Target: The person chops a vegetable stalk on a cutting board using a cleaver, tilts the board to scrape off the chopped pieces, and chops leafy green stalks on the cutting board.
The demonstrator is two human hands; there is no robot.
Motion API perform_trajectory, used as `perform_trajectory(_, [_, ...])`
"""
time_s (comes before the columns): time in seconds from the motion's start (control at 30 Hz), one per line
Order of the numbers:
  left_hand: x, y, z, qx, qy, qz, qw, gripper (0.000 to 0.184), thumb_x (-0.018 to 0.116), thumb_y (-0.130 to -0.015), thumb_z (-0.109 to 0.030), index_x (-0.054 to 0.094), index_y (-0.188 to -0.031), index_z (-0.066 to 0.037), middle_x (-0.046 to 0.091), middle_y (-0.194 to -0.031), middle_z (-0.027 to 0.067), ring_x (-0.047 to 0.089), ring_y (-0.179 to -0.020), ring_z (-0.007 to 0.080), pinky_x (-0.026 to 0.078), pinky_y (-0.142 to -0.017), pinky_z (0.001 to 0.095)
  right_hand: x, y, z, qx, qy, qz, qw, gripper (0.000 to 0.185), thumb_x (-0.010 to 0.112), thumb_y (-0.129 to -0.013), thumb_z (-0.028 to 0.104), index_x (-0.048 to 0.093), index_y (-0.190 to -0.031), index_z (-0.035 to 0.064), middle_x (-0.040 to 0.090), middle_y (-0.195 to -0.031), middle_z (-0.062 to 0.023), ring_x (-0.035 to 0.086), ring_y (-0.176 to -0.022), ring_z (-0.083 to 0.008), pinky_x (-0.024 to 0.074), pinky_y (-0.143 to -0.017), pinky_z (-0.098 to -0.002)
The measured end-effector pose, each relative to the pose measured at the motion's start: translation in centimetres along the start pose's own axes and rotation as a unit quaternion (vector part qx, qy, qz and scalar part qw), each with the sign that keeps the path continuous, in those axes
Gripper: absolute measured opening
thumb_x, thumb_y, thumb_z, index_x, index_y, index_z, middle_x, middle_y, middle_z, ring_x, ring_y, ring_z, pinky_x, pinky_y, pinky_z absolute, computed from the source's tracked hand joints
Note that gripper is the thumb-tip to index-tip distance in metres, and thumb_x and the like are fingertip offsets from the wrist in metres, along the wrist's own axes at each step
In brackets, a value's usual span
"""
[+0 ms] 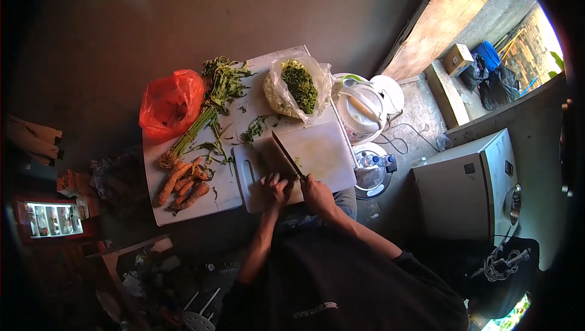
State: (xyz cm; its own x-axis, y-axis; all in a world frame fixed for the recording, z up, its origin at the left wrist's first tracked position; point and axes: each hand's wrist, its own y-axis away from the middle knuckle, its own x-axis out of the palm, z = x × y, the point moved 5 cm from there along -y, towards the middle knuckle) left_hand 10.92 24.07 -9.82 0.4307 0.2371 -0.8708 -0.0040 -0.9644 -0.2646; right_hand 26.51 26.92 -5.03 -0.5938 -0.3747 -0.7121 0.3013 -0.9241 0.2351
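Note:
My right hand (318, 195) is wrapped around the handle of a kitchen knife (286, 155), its dark blade slanting up and left over the white cutting board (332, 154). Near the board's front edge rests my left hand (276, 189), fingers slightly bent and apart, with nothing visible in them. Faint greenish marks show on the board. Behind it stands a clear plastic bag (274, 96) of chopped greens (298, 87) and paler pieces. Left of the board lie several carrots (183, 186), a bunch of leafy green stalks (195, 131) with roots, and loose leaves (256, 128).
An open red plastic bag (173, 105) sits at the left of the white table (159, 212). To the right are a white lidded appliance (361, 108), a round container (372, 178) with plastic bottles, a cable, and a white fridge-like cabinet (454, 188). A wall (152, 20) rises behind the table.

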Motion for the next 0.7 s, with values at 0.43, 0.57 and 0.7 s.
perform_trajectory(0.43, [0.0, 0.3, -0.1, 0.005, 0.007, -0.036, 0.999, 0.017, 0.076, -0.073, -0.027, 0.067, -0.075, -0.012, 0.059, -0.079, 0.0093, 0.060, -0.086, 0.0291, 0.041, -0.086, 0.0428, -0.2, 0.1, -0.2, -0.006, 0.000, 0.015, 1.000, 0.033, 0.047, -0.102, 0.030, 0.046, -0.097, -0.0021, 0.062, -0.071, -0.0330, 0.062, -0.068, -0.0535, 0.0490, -0.061, -0.0606])
perform_trajectory(0.57, [-1.3, 0.0, -0.6, -0.005, -0.026, -0.036, 0.999, 0.015, 0.077, -0.073, -0.023, 0.066, -0.073, -0.013, 0.058, -0.074, 0.0082, 0.061, -0.081, 0.0270, 0.040, -0.081, 0.0414, -0.2, 0.9, -0.4, -0.007, 0.001, 0.028, 1.000, 0.032, 0.047, -0.102, 0.031, 0.046, -0.098, -0.0013, 0.063, -0.071, -0.0331, 0.062, -0.069, -0.0533, 0.0492, -0.062, -0.0606])
perform_trajectory(0.7, [-0.6, 0.0, -0.4, 0.014, 0.008, -0.073, 0.997, 0.018, 0.076, -0.077, -0.024, 0.065, -0.070, -0.012, 0.059, -0.075, 0.0095, 0.061, -0.081, 0.0283, 0.041, -0.081, 0.0419, 0.1, 0.5, -0.5, -0.007, -0.002, 0.019, 1.000, 0.031, 0.047, -0.102, 0.031, 0.047, -0.098, -0.0003, 0.063, -0.072, -0.0334, 0.062, -0.070, -0.0528, 0.0492, -0.063, -0.0608])
